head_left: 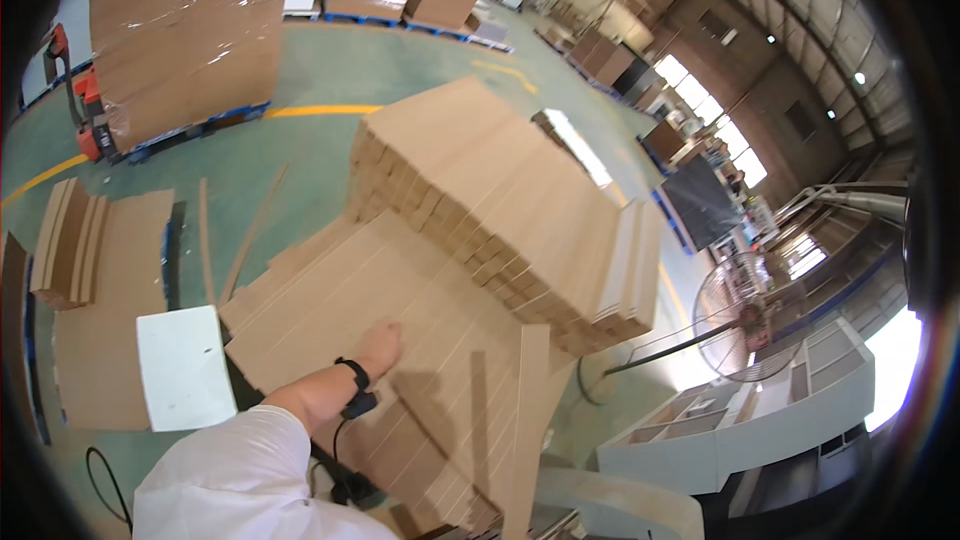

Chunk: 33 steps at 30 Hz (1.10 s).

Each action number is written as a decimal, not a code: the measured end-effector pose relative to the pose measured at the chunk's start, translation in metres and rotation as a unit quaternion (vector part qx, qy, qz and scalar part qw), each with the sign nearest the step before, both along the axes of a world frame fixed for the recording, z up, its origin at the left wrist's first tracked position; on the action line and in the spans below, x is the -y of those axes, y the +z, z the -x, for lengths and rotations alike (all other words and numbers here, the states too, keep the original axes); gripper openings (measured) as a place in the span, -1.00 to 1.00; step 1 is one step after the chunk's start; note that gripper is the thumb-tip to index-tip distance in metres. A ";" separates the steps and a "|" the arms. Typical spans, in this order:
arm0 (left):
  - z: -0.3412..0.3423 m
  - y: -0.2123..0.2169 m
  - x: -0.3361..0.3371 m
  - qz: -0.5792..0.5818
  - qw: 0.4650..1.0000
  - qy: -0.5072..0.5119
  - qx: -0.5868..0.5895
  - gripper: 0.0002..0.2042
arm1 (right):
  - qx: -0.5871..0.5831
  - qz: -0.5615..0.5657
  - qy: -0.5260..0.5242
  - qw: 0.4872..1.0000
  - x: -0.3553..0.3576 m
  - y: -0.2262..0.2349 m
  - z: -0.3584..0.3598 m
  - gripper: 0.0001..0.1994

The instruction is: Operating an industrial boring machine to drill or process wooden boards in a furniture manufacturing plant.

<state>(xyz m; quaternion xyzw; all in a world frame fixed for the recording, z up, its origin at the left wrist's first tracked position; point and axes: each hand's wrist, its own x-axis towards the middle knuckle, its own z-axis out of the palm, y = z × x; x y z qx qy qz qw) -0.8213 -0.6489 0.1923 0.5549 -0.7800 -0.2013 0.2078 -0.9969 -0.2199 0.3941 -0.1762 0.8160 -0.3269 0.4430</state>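
The fingers [393, 331] of the left hand [379, 349] point away from the person and are low over the flat boards [445, 325]. They look blurred and partly hidden behind the hand, so I cannot tell if they are apart or together, nor if they press on the wood. The boards lie directly under the fingers and spread around them on every side, light brown, side by side, with thin lines between them.

On the wrist there is a black band [352, 371], and next to it a small black box [360, 405] with a cable. Behind it comes the white sleeve [235, 465].

To the right of the hand, well apart from it, a long narrow board [527, 420] reaches up from the lower edge; its lower end is not clear. Beyond the fingers, a big pile of strips [480, 175] is stacked in many layers.

Farther left there are a white panel [185, 370] and a brown sheet [110, 340] with some curved pieces [68, 245] on it. A wrapped stack [190, 50] stands at the upper left, and a round fan [735, 318] at the right, above a grey shelf unit [690, 455].
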 end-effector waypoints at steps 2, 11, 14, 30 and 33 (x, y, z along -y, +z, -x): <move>-0.006 0.019 0.012 0.038 0.999 -0.013 0.036 -0.81 | -0.134 0.051 0.096 0.985 -0.004 -0.032 0.004 -0.71; 0.001 0.011 0.035 -0.100 0.979 -0.081 0.157 -0.90 | -0.107 0.069 0.038 0.991 0.027 -0.009 0.013 -0.59; -0.018 0.004 0.041 -0.114 0.980 -0.095 0.130 -0.90 | -0.063 0.064 0.048 0.995 0.040 -0.011 0.027 -0.61; -0.044 -0.025 0.036 -0.049 0.951 -0.055 -0.301 -0.87 | -0.434 -0.055 0.332 0.836 0.139 -0.076 0.028 -0.64; -0.040 -0.026 0.038 -0.114 0.937 -0.059 -0.325 -0.87 | -0.415 -0.072 0.305 0.854 0.146 -0.083 0.035 -0.66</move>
